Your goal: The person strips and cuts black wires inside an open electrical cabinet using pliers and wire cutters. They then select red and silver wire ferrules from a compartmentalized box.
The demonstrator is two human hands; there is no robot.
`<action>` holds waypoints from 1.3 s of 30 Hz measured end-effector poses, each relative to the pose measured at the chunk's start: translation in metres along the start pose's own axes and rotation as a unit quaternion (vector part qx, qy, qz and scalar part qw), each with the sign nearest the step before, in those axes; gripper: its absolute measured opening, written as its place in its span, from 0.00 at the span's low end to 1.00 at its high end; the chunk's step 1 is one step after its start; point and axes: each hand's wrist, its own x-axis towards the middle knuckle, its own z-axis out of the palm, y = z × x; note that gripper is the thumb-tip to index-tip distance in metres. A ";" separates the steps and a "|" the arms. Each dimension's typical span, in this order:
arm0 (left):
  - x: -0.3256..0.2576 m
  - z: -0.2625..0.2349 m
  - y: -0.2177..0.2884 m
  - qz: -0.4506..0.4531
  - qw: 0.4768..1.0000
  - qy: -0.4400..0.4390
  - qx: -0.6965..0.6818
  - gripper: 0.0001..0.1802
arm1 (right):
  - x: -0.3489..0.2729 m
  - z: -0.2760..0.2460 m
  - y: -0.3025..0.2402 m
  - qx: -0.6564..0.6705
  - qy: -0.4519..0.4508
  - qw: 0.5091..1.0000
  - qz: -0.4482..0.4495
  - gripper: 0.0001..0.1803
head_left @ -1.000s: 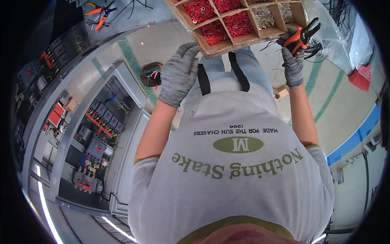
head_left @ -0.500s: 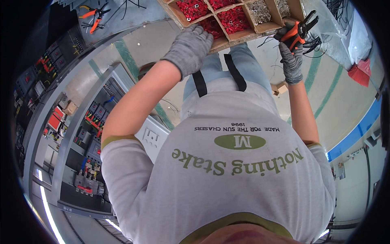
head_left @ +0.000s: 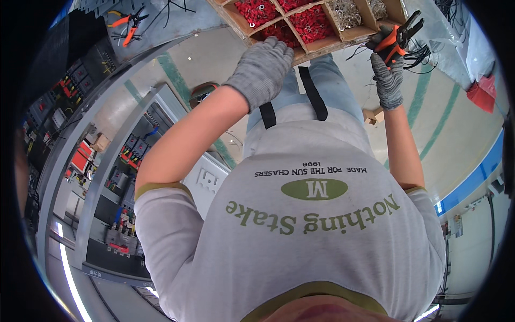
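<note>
My left hand (head_left: 262,72), in a grey knit glove, is at the near edge of a divided cardboard box (head_left: 317,54). Its fingers are curled together over the nearest compartment, and their tips are partly hidden. The box holds red insulated terminals (head_left: 311,25) in several compartments, with bare silvery terminals (head_left: 345,14) to the right. My right hand (head_left: 387,72), also gloved, grips orange-handled pliers (head_left: 394,44) beside the box's right corner. Their black jaws stand apart and point up to the right, with nothing visible between them.
Another orange-handled pair of pliers (head_left: 129,26) lies on the grey surface at the upper left. Black wires (head_left: 418,56) and clear plastic bags (head_left: 472,51) lie right of the box, near a red dustpan-like piece (head_left: 482,94). Open electrical cabinets (head_left: 120,214) stand along my left.
My left hand has shifted slightly right along the box's near edge, its fingers drawn closer together. My right hand keeps its hold on the pliers. The whole view has moved a little.
</note>
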 end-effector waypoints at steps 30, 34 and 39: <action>-0.006 0.001 -0.021 -0.031 0.982 0.032 -0.182 0.12 | 0.005 -0.012 0.027 -0.076 -0.028 0.990 -0.119 0.38; -0.015 0.010 -0.012 -0.075 0.960 0.105 -0.248 0.13 | 0.008 -0.006 0.012 -0.096 -0.020 0.988 -0.122 0.37; -0.020 0.013 -0.006 -0.149 0.922 0.139 -0.330 0.14 | 0.008 -0.006 0.012 -0.081 -0.021 0.990 -0.113 0.36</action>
